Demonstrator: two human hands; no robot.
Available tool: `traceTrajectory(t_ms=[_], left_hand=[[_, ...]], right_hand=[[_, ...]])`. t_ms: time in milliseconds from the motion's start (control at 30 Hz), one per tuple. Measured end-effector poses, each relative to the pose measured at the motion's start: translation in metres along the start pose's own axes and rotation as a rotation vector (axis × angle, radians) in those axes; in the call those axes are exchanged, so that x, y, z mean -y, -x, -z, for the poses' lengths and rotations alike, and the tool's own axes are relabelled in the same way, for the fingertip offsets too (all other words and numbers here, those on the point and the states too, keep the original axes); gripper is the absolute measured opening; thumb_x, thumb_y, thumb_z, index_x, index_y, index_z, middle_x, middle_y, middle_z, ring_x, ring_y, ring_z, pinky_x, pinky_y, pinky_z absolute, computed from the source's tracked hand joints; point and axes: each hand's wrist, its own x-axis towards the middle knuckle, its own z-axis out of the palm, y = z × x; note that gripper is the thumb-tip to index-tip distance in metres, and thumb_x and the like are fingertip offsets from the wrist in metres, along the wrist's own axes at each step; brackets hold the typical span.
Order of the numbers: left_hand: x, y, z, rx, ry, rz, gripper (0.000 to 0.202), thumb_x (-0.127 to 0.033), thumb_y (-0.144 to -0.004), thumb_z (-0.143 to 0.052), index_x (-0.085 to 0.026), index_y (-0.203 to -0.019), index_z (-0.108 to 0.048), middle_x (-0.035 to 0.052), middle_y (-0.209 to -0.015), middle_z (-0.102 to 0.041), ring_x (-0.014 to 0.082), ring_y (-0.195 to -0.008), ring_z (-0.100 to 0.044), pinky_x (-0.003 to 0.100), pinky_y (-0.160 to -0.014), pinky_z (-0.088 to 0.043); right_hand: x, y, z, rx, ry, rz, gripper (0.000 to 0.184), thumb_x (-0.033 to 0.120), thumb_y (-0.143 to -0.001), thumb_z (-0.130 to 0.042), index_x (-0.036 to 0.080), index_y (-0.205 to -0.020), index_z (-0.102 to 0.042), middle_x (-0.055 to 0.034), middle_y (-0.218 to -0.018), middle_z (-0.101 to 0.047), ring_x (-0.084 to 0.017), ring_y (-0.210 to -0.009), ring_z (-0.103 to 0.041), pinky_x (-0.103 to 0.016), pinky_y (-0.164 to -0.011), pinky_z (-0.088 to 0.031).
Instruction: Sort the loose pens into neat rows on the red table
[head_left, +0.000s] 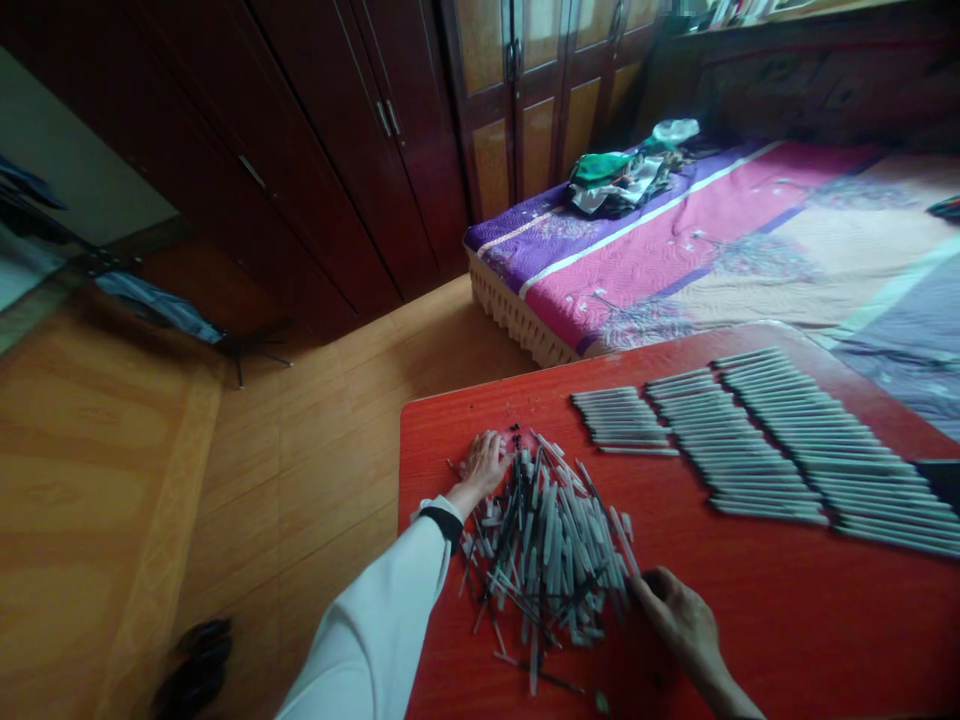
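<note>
A loose heap of pen parts [551, 545], grey barrels and dark thin refills, lies on a red table [750, 590]. My left hand [484, 465], in a white sleeve, rests at the heap's far left edge with fingers curled into the parts. At the heap's near right edge is my right hand [679, 610], its fingers pinched together on something I cannot make out. Three neat rows of assembled grey pens [765, 440] lie side by side farther right on the table.
Beyond the table stands a bed [675, 250] with a pink and purple cover and a bundle of clothes [622, 175]. Dark wooden wardrobes [360, 140] line the far wall. Wooden floor [187, 480] spreads to the left; a dark blurred shape [195, 665] lies on it.
</note>
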Motion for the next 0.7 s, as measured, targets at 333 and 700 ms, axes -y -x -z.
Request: traceTrajectory(t_ms=[333, 700], left_hand=[[-0.072, -0.028, -0.019, 0.003, -0.103, 0.099, 0.052, -0.048, -0.086, -0.038, -0.015, -0.126, -0.043, 0.0163, -0.133, -0.042, 0.029, -0.123, -0.038, 0.046, -0.102, -0.029], [-0.13, -0.015, -0.03, 0.112, -0.133, 0.028, 0.047, -0.044, -0.085, -0.042, -0.022, -0.127, -0.046, 0.0088, -0.137, -0.042, 0.0275, -0.131, -0.029, 0.052, -0.108, -0.014]], right_hand=[[-0.008, 0.002, -0.001, -0.024, -0.002, 0.101, 0.036, 0.05, -0.077, -0.039, 0.022, -0.077, -0.061, -0.0075, -0.075, -0.07, -0.025, -0.075, -0.065, -0.029, -0.062, -0.042], [-0.003, 0.0, 0.018, 0.043, -0.155, 0.175, 0.033, 0.043, -0.076, -0.043, 0.019, -0.073, -0.064, -0.008, -0.074, -0.069, -0.023, -0.075, -0.064, -0.027, -0.064, -0.043]])
